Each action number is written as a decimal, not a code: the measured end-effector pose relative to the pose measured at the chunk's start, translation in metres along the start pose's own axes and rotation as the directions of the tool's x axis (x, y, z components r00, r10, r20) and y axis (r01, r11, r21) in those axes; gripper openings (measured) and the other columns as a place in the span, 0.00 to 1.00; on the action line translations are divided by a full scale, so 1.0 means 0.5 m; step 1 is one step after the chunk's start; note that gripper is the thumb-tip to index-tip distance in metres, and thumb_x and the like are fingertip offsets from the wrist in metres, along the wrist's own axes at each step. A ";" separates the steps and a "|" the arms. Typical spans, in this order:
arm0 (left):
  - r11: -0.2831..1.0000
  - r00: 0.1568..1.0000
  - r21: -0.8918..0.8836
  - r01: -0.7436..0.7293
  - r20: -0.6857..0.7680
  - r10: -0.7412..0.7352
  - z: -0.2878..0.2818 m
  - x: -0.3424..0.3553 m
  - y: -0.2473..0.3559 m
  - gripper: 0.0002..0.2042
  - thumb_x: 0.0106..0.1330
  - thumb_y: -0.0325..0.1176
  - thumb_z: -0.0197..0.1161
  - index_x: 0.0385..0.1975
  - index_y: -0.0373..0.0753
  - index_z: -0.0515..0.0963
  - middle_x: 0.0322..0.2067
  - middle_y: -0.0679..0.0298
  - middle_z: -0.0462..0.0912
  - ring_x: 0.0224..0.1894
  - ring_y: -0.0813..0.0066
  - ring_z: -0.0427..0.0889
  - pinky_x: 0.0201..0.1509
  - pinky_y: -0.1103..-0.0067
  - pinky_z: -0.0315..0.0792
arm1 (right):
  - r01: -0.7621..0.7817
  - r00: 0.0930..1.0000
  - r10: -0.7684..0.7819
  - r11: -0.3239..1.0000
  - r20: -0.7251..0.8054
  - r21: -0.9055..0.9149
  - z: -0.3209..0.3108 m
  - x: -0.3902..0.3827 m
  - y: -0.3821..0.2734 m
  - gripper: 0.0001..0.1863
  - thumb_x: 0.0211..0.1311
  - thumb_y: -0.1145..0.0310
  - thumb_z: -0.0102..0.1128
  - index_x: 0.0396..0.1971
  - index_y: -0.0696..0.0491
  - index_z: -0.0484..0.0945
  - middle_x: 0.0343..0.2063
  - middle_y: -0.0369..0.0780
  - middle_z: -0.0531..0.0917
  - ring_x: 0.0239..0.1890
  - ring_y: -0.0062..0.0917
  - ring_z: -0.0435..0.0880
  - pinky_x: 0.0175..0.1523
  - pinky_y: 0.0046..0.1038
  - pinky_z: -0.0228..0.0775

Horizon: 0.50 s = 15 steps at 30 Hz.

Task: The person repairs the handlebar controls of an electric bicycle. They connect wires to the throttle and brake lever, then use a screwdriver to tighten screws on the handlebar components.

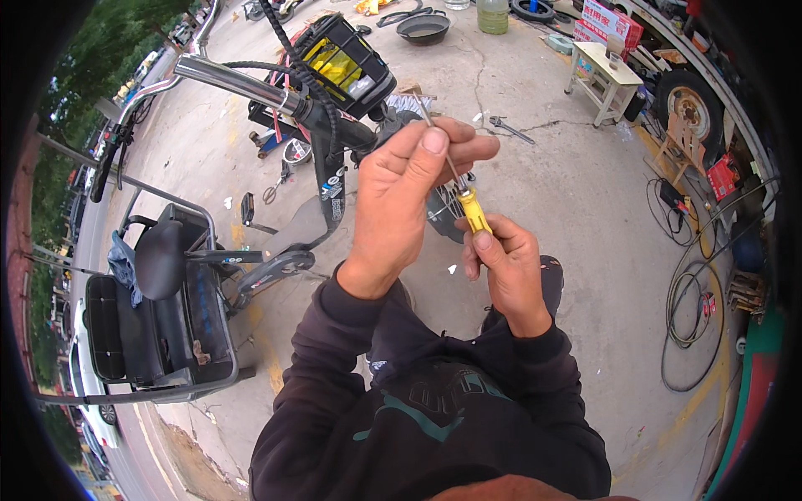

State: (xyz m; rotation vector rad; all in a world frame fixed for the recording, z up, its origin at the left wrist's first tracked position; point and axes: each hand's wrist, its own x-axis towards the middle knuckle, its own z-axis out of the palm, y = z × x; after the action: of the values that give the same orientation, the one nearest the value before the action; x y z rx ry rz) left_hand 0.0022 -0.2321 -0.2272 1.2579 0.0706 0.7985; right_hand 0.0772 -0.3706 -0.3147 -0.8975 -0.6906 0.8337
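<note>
My left hand [394, 217], at centre, pinches the thin metal shaft [425, 109] of a screwdriver between thumb and fingers, with the tip poking up past them. Lower and to the right, my right hand [510, 271] grips its yellow handle [471, 210]. Behind both hands stands a tricycle with a dark front frame [334, 138], chrome stem [238, 79] and black basket [351, 63] holding yellow items. Part of its spoked front wheel [443, 221] shows behind the screwdriver; my hands hide the rest.
The tricycle's black seat [159, 260] and rear frame fill the left. An adjustable wrench [511, 129] lies on cracked concrete. Right are a white stool [606, 67], spare wheel [690, 111] and coiled hose [683, 330]. A black pan [422, 29] is at the back. A road with cars borders the left.
</note>
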 end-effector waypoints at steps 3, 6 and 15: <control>0.954 0.986 0.250 -0.166 0.062 0.156 -0.008 0.014 0.044 0.16 0.78 0.36 0.56 0.51 0.28 0.79 0.34 0.58 0.87 0.33 0.74 0.85 0.39 0.81 0.80 | 0.047 0.989 -0.065 0.989 -0.130 -0.140 -0.042 -0.038 -0.027 0.19 0.74 0.63 0.61 0.54 0.63 0.78 0.25 0.32 0.78 0.25 0.13 0.73 0.30 0.18 0.65; 0.791 0.977 0.605 -0.091 0.207 -0.045 -0.012 -0.002 0.060 0.11 0.74 0.30 0.61 0.48 0.30 0.83 0.29 0.63 0.85 0.29 0.81 0.79 0.35 0.83 0.74 | 0.248 0.905 -0.369 0.861 -0.212 -0.444 -0.047 -0.029 -0.083 0.18 0.71 0.66 0.64 0.55 0.60 0.79 0.29 0.34 0.80 0.28 0.15 0.74 0.29 0.17 0.64; 0.204 0.793 0.769 -0.605 0.561 0.237 -0.005 -0.012 0.100 0.16 0.61 0.19 0.69 0.49 0.40 0.86 0.23 0.65 0.70 0.26 0.75 0.70 0.29 0.78 0.65 | 0.445 0.791 -0.588 0.365 0.168 -0.818 -0.047 -0.013 -0.192 0.20 0.59 0.79 0.69 0.53 0.52 0.84 0.35 0.36 0.82 0.28 0.17 0.75 0.28 0.19 0.64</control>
State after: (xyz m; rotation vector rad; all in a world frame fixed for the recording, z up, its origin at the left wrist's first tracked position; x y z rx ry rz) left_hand -0.0282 -0.2297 -0.1871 2.6566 -0.1391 1.0659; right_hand 0.1237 -0.4204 -0.2430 -1.4642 -1.1962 -0.2441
